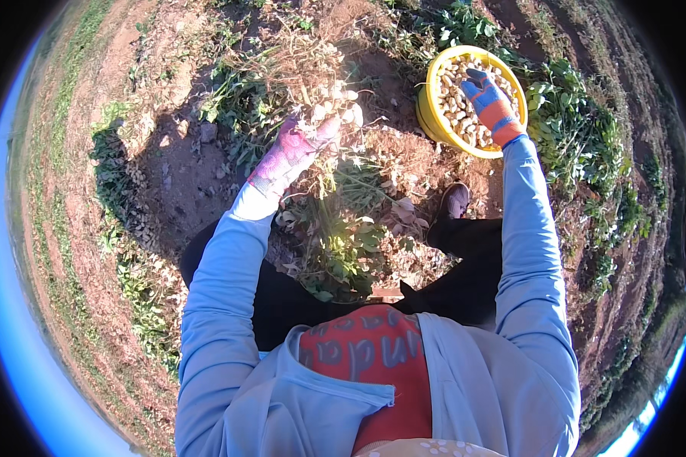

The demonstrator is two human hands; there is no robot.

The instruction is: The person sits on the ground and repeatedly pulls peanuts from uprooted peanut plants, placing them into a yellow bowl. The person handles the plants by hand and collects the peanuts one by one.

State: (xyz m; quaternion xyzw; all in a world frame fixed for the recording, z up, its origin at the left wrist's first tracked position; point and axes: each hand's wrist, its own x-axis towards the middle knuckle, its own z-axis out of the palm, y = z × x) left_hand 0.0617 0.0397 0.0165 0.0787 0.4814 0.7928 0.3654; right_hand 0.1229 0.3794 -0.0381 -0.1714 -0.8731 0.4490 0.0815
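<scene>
My left hand [297, 149], in a pink patterned glove, grips a peanut plant whose cluster of pods [336, 108] shows at the fingers. Dry roots and stems spread above and below this hand. My right hand [493, 108], in a blue and orange glove, is over the yellow bucket [433, 114] at the upper right. Its fingers are spread a little and appear to hold nothing; whether they touch the pods is unclear. Many loose peanuts [463, 121] fill the bucket nearly to its rim.
Pulled leafy plants [583, 128] lie right of the bucket, and others [237, 108] behind my left hand. A row of plants with pods [120, 183] lies at the left. Green leaves [349, 251] are between my legs. My shoe [456, 200] rests just below the bucket.
</scene>
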